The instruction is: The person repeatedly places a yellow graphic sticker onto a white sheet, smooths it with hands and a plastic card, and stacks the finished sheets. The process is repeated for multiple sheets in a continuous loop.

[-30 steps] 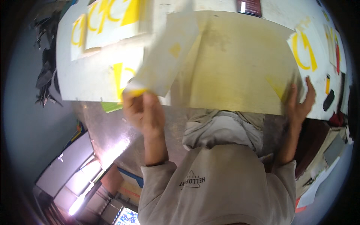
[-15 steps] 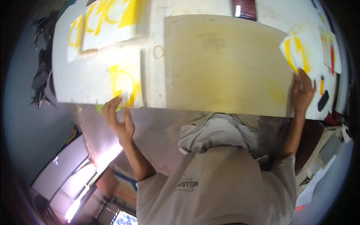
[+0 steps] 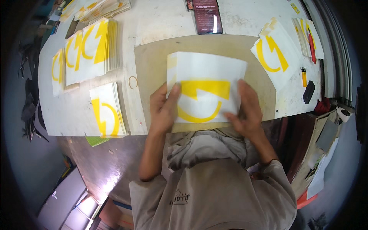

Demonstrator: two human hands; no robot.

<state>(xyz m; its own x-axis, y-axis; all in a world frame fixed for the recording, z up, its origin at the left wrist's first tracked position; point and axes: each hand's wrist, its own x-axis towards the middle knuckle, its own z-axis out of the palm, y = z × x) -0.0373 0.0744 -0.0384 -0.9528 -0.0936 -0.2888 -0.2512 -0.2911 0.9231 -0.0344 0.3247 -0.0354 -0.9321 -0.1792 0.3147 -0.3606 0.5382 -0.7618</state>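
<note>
A white paper piece [image 3: 203, 69] with a bold yellow print is held up in front of me, over the tan board [image 3: 151, 57]. It has fold lines near its side edges and looks slightly blurred. My left hand [image 3: 163, 109] grips its left edge, thumb on the front face and the other fingers mostly out of sight. At the opposite edge, my right hand [image 3: 249, 109] is closed on the paper, with its thumb near the lower corner. Left of the board lies a small pile of similar printed papers [image 3: 107, 111] by the table's near edge.
Thick stacks of yellow-printed papers [image 3: 92, 50] stand at the left of the white table [image 3: 161, 19]. More printed papers [image 3: 274, 55] lie at the right, near a red pen [image 3: 311, 46], a yellow lighter [image 3: 304, 77] and a black object [image 3: 308, 92]. A phone [image 3: 207, 17] lies beyond the board.
Both hands have come inward from the left and right sides to the middle of the board. They now hold a printed paper there. The whole view has shifted too.
</note>
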